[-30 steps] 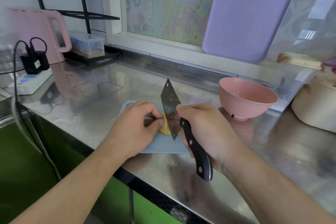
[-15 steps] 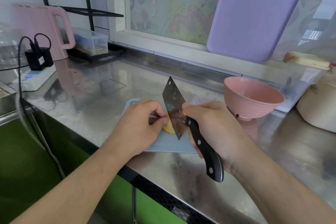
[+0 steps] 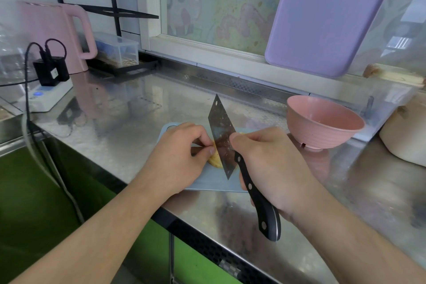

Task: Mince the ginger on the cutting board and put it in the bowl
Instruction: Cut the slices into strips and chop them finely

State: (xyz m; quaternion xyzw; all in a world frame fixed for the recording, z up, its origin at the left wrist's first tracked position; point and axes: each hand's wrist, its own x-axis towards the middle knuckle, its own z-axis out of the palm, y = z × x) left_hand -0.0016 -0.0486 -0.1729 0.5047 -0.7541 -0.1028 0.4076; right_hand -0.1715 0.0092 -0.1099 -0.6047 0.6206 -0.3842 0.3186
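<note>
Our left hand [image 3: 179,157] pinches the ginger [image 3: 215,160] on the cutting board [image 3: 207,183]; our right hand [image 3: 272,168] grips the cleaver [image 3: 222,136]. The ginger looks mostly whole, so we judge mincing barely begun. The bowl [image 3: 322,122], right of the board, looks empty.

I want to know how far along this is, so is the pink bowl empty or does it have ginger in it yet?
Empty. The pink bowl shows only bare pink inside; the ginger is still on the cutting board.
</note>
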